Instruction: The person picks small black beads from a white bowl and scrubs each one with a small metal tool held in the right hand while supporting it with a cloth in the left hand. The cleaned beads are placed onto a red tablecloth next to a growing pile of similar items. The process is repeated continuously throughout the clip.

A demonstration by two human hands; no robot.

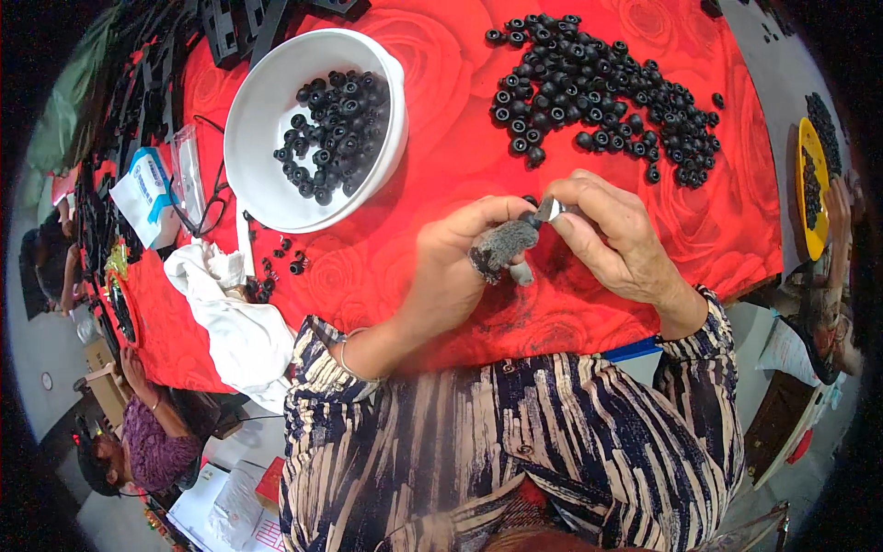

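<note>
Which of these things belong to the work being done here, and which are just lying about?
Likely part of the job:
black piece in left grip
small metal tool in right grip
pile of black round pieces
white bowl holding similar pieces

Apparently just lying about:
eyeglasses
white cloth
blue-and-white packet

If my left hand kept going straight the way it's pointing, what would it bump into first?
Probably the small shiny metal piece held by the right hand, then that hand itself. Depth between it and the left hand is hard to judge from this one view.
</note>
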